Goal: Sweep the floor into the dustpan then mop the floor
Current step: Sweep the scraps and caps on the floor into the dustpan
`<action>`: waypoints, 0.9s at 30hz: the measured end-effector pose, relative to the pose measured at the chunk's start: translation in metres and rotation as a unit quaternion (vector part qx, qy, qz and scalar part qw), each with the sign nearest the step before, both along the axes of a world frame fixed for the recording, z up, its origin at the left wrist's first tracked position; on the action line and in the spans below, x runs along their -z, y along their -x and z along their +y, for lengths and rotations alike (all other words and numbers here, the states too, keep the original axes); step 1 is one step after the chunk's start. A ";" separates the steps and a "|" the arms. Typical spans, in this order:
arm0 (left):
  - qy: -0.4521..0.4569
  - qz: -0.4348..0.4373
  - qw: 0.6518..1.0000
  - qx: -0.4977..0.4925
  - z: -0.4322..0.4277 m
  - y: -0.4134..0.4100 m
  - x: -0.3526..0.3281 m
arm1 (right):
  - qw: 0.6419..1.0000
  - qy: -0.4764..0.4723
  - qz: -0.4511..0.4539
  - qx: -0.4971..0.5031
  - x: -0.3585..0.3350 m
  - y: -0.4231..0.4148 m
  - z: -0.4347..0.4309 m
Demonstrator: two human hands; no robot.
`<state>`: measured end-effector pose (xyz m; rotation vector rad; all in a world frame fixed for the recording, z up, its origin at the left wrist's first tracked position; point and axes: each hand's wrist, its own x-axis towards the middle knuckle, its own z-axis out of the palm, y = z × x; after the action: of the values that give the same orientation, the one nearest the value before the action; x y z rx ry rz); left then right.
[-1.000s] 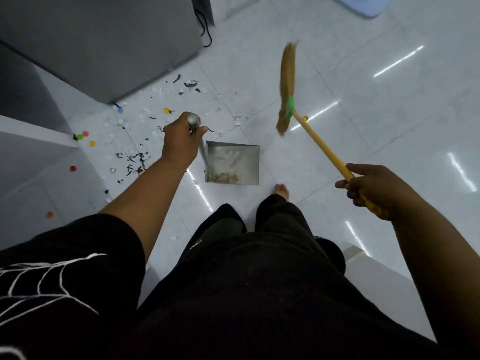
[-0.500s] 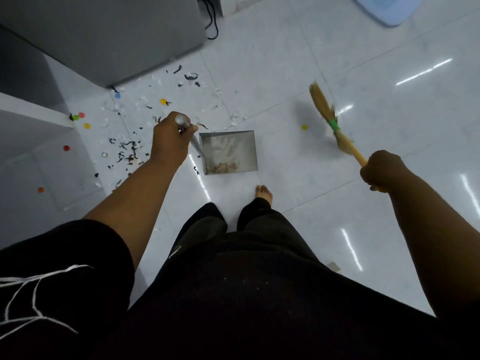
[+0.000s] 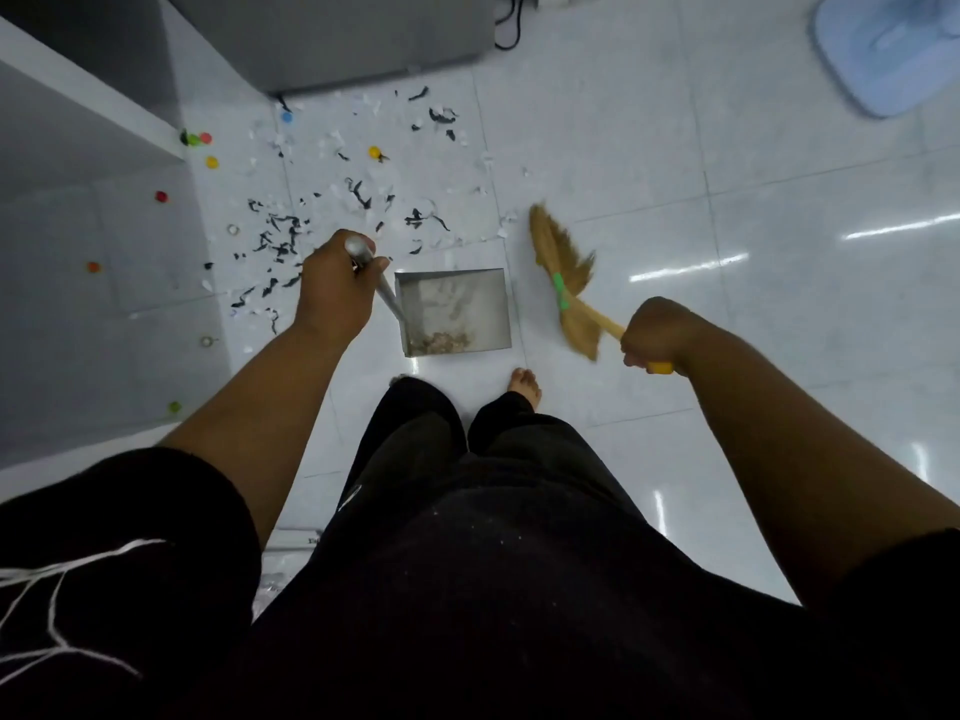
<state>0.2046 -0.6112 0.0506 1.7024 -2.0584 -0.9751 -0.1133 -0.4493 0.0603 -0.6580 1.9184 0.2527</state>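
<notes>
Head view, hands [image 3: 332, 291] [image 3: 655, 330] part-hiding blurred broom [image 3: 563, 262] and dustpan [image 3: 457, 304] handles [image 3: 386, 297] [image 3: 605, 321], mop [image 3: 883, 49] cropped

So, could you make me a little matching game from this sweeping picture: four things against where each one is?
Things:
1. dustpan
2. broom
3. scraps
4. pale blue object

Places:
A. gripped by the right hand
B. top right corner of the view
C. its handle gripped by the left hand
D. strewn on the tiles beyond the left hand

Pairs: 1-C, 2-A, 3-D, 4-B
</notes>
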 end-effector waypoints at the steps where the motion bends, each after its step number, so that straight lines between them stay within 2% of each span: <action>1: -0.003 -0.003 1.000 -0.008 0.000 -0.006 0.000 | 1.000 0.003 0.000 0.004 -0.004 -0.004 -0.005; 8: -0.015 0.012 0.998 -0.058 -0.005 -0.062 -0.001 | 0.999 0.021 0.040 0.012 -0.041 -0.016 -0.015; 14: -0.024 0.007 0.995 -0.100 -0.005 -0.113 0.002 | 0.995 -0.011 0.087 -0.056 -0.044 -0.043 -0.017; 27: -0.031 -0.038 0.981 -0.189 0.007 -0.208 0.004 | 0.998 -0.002 -0.067 0.015 -0.005 -0.173 -0.114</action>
<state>0.4130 -0.6046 0.0461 2.0904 -1.6690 -0.8665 0.0592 -0.5633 0.0654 -0.6279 1.7983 0.1887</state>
